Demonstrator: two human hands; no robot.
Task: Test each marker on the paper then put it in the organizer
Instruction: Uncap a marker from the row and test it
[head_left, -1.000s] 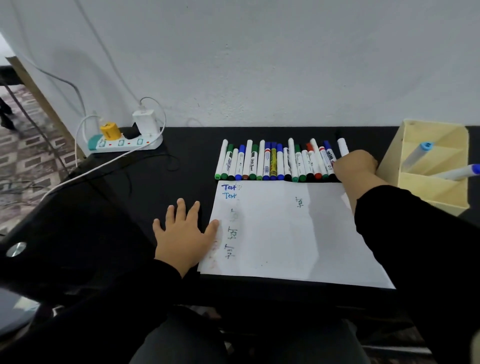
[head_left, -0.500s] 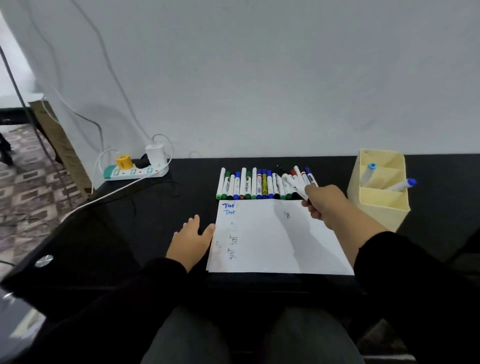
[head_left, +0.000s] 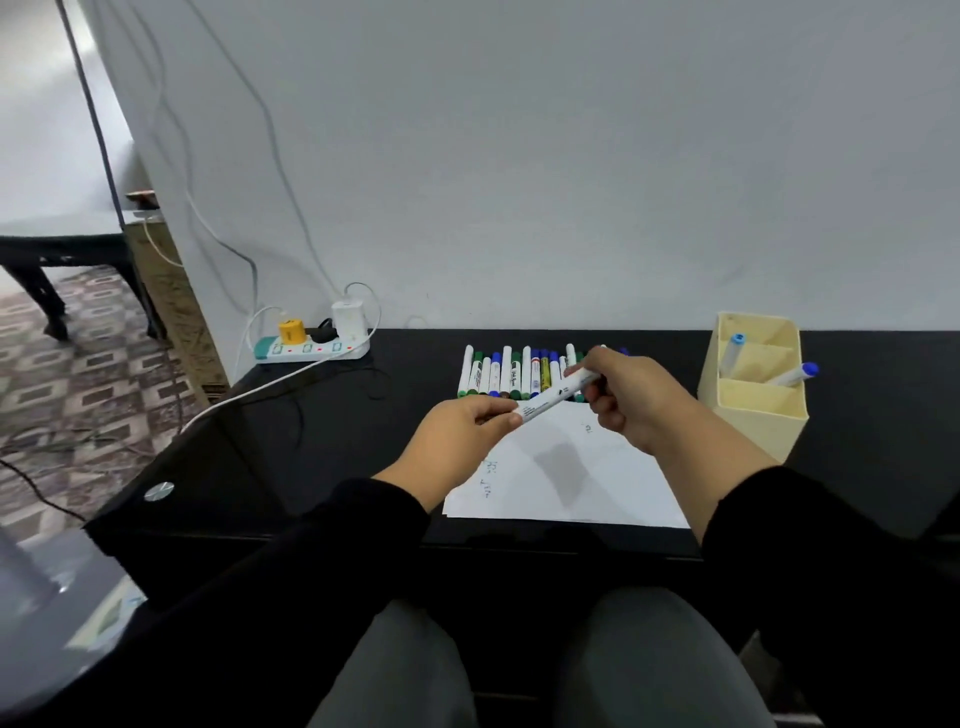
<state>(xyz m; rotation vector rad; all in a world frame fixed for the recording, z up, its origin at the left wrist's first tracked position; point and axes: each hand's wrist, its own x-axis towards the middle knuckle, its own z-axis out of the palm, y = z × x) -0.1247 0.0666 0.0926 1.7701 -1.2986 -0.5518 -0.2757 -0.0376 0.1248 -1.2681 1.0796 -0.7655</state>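
Your left hand (head_left: 470, 415) pinches one end and your right hand (head_left: 621, 397) grips the other end of a white marker (head_left: 553, 397), which slants up to the right above the paper (head_left: 597, 478), with the organizer (head_left: 753, 410) off to your right, nearer your right hand.

Glossy black glass tabletop (head_left: 322, 452), matt white paper (head_left: 571, 483), smooth cream plastic organizer (head_left: 753, 410), smooth white plastic marker (head_left: 553, 397).
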